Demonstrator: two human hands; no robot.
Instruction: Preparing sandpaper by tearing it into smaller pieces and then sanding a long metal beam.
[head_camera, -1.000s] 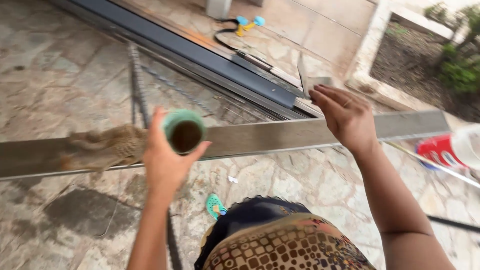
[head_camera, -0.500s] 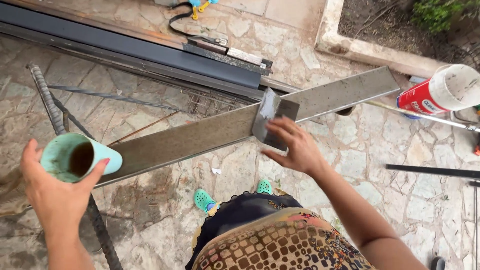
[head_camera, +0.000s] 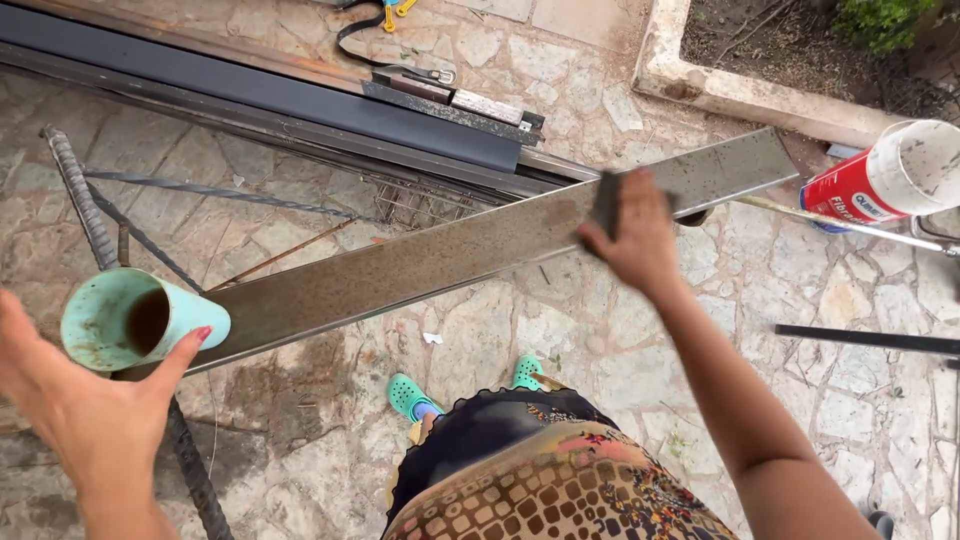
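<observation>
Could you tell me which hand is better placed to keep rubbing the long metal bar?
Right: the right hand presses a grey sheet on the metal bar; the left hand holds a green cup.

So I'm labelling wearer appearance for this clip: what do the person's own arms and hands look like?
Both forearms are bare, no sleeves or gloves. The left hand has a red-painted thumbnail. The right hand shows no watch or bracelet at the wrist; any ring is hidden in this view.

Tilted mint-green cup (head_camera: 140, 320), long grey metal bar (head_camera: 420, 262)
</observation>
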